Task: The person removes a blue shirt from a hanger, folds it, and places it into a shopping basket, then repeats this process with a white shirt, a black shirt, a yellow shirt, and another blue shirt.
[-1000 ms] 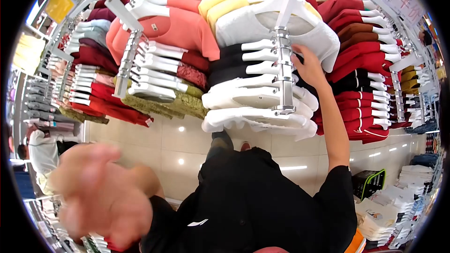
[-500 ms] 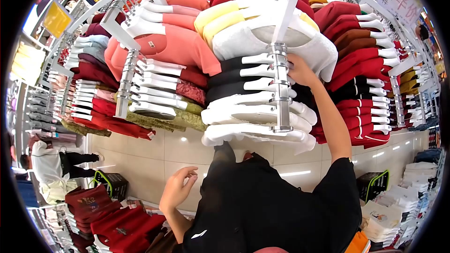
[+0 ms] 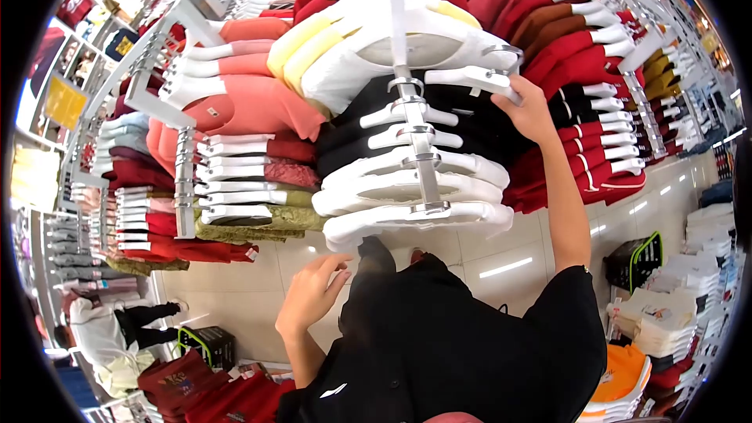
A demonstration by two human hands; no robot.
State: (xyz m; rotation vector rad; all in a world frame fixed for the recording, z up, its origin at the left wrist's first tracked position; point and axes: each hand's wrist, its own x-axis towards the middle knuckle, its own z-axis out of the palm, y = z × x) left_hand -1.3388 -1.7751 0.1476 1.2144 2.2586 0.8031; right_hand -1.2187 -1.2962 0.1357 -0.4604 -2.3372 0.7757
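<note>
The right hand (image 3: 523, 110) grips one end of a white hanger (image 3: 462, 77), thumb and fingers closed around it. The hanger extends from the grip toward the display rail (image 3: 419, 137), between the white top (image 3: 333, 78) and the other hangers; its black garment (image 3: 501, 121) hangs beneath. The left hand (image 3: 312, 296) is relaxed, fingers loosely curled, near the person's leg.
</note>
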